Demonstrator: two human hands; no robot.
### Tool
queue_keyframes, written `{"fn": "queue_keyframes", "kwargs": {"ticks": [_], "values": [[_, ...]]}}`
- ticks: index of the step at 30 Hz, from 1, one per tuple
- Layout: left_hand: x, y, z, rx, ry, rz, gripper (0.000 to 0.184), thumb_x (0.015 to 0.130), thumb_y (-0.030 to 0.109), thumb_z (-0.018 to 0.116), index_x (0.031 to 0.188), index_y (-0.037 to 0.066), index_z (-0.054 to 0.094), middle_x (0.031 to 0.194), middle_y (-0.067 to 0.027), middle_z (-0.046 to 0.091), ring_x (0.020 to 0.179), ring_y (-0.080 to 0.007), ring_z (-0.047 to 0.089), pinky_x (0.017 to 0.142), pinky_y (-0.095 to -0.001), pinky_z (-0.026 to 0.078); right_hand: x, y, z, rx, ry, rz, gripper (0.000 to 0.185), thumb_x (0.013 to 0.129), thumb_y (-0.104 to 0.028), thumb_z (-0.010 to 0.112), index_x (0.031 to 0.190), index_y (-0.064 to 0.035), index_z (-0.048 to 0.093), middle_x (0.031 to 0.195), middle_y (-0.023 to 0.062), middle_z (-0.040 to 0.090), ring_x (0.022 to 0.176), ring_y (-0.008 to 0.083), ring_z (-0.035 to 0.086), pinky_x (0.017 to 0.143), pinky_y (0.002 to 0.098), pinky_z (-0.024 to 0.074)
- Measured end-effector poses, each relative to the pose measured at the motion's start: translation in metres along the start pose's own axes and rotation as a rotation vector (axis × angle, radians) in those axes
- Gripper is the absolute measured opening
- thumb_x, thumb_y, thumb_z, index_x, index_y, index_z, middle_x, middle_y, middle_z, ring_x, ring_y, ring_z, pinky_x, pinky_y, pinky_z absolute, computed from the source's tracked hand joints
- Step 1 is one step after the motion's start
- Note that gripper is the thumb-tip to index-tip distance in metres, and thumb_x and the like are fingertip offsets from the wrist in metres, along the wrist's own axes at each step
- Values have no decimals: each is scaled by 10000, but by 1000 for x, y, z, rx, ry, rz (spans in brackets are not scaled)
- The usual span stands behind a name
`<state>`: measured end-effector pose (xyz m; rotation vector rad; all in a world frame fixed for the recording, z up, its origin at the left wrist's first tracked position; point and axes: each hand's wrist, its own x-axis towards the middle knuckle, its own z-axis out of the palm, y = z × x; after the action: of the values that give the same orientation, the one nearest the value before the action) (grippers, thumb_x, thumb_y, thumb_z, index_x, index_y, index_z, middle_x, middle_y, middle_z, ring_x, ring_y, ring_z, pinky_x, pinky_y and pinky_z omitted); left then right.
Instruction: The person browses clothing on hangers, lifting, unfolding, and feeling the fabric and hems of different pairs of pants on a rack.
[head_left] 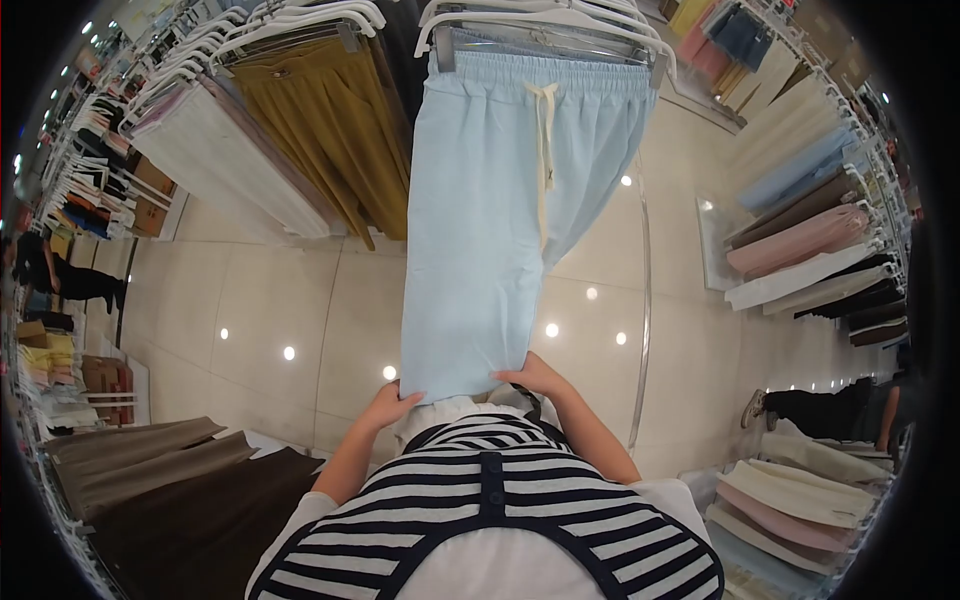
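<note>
Light blue trousers (470, 220) with an elastic waist and a cream drawstring (546, 150) hang by the waistband from a white clip hanger (545, 22) at the top. One leg is drawn toward me. My left hand (393, 405) grips the left corner of that leg's hem, thumb on top. My right hand (527, 374) pinches the hem's right side, its fingers partly under the cloth. The other leg hangs down behind to the right.
Mustard trousers (315, 130) and white trousers (225, 150) hang on the rack at left. Brown garments (200, 510) are at lower left. Racks of pink trousers (795, 245) and others line the right. A person in dark clothes (830, 415) stands at right, another person (75, 275) at far left.
</note>
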<state>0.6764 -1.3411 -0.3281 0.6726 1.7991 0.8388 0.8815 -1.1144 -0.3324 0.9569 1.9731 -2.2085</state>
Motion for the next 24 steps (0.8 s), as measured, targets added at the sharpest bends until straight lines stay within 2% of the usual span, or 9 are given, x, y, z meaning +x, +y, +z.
{"fn": "queue_keyframes", "kwargs": {"ticks": [4,8,10,17,19,20,22,23,24], "values": [[7,-16,3,9,69,194,330,819,239,541,955,-61,560,871,-149,618,799,-225,585,735,-312,453,0,14,6,-58,-28,-73,666,653,-271,717,1155,60,431,1105,176,522,1015,253,501,890,321,380],[12,-6,3,58,137,74,366,859,277,471,948,-68,551,834,-164,616,785,-219,580,716,-310,443,-3,5,3,-92,-164,14,665,656,-280,716,1155,58,434,1104,183,522,1028,247,496,899,319,373],[11,12,5,7,271,138,413,881,314,423,939,-76,545,799,-171,612,767,-198,572,697,-304,437,-5,9,4,-79,-162,-31,616,664,-291,688,1122,58,471,1085,177,543,994,237,522,880,306,388],[21,36,0,-133,389,213,430,886,333,416,966,-68,548,860,-140,615,767,-168,558,696,-289,434,-15,-7,-7,-34,-26,-52,544,737,-247,649,1143,55,449,1063,143,551,948,200,532,842,304,413],[14,53,-3,-372,298,21,428,851,343,489,1004,-52,549,905,-124,615,807,-177,566,737,-283,433,-18,-15,-11,145,0,23,501,761,-253,631,1128,43,464,1053,114,557,911,162,539,816,284,423],[11,57,-4,-370,298,21,428,851,343,489,1004,-52,549,905,-124,615,807,-177,566,737,-283,433,-22,-20,-12,146,0,22,501,761,-253,631,1128,43,464,1053,114,557,911,162,539,816,284,423],[5,59,-7,-89,16,-83,467,795,331,580,1073,-39,524,992,-127,594,908,-181,549,799,-289,424,-29,-36,-12,318,58,52,476,781,-256,612,1128,32,461,1032,95,564,880,143,547,806,270,427],[4,59,-5,-88,17,-82,467,795,331,580,1073,-39,524,992,-127,594,908,-181,549,799,-289,424,-30,-39,-11,318,58,50,476,781,-256,612,1128,32,461,1032,95,564,880,143,547,806,270,427],[2,58,-3,36,-118,18,503,770,315,613,1105,-42,498,1035,-130,575,951,-182,532,823,-294,415,-30,-41,-11,420,58,50,476,785,-256,609,1133,30,456,1034,95,561,892,140,541,810,269,425]]}}
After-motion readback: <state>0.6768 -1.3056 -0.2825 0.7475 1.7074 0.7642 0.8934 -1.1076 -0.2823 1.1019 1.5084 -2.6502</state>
